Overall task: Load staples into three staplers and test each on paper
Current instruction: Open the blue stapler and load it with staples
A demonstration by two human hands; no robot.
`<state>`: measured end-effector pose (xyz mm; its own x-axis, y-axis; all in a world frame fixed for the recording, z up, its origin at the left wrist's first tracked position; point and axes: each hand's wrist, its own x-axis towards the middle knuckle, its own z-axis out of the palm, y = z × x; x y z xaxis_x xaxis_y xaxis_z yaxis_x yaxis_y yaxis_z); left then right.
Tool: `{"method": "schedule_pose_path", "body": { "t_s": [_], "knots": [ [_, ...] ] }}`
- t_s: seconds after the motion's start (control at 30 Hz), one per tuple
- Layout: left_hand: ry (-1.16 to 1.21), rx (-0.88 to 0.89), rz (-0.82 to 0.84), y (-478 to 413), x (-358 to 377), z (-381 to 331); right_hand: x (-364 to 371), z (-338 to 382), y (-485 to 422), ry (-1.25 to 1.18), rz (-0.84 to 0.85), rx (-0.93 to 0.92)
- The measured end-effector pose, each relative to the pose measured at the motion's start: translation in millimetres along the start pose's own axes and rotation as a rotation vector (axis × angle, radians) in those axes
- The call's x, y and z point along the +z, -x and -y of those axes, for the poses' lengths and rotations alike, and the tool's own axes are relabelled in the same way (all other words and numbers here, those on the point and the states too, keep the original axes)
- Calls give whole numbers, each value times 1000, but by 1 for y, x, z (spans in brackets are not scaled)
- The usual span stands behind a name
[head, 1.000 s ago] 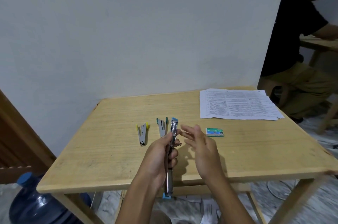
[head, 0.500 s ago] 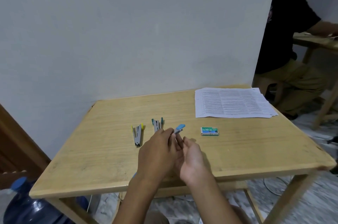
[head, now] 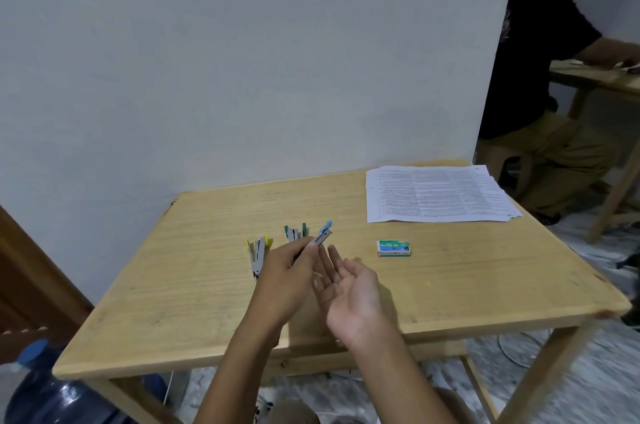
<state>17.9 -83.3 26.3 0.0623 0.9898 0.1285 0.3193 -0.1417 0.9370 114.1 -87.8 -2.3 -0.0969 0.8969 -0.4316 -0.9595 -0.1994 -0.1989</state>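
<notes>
My left hand [head: 287,276] grips a blue stapler [head: 323,234], whose tip points up and to the right over the wooden table [head: 467,285]. My right hand [head: 349,288] lies palm up just right of it, fingers spread, with a small strip of staples [head: 318,274] near the fingers. A yellow stapler [head: 257,251] and a green stapler [head: 295,232] lie on the table behind my left hand. A green staple box [head: 394,248] sits to the right. Printed paper sheets [head: 436,193] lie at the table's far right corner.
A white wall stands close behind the table. A blue water jug [head: 52,396] sits on the floor at the lower left. Another person [head: 540,77] sits at a second table [head: 602,77] at the far right.
My left hand turned the blue stapler from upright and opened out to lower, tip pointing right. My right hand turned palm up beside it.
</notes>
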Motion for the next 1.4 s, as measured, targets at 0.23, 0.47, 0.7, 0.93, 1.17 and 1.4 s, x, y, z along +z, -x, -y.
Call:
{"method": "schedule_pose_path", "body": {
  "t_s": [0.23,0.47,0.7,0.93,1.17,1.4],
  "knots": [
    [483,-399,32,0,4,26,-12,19,-4,430,-10,-454],
    [-150,-122,-52,-3,23,41,-3,60,-30,1849,24,-698],
    [-494,16,-70,-13,36,62,8,64,-42,2293,92,-472],
    [-540,29,-157,-16,40,66,-6,94,-48,2145,105,-604],
    [-543,41,-138,-23,41,70,-40,141,-37,2215,-272,-725],
    [-650,194,-168,-15,42,50,-53,157,-31,2304,-61,-694]
  ]
}}
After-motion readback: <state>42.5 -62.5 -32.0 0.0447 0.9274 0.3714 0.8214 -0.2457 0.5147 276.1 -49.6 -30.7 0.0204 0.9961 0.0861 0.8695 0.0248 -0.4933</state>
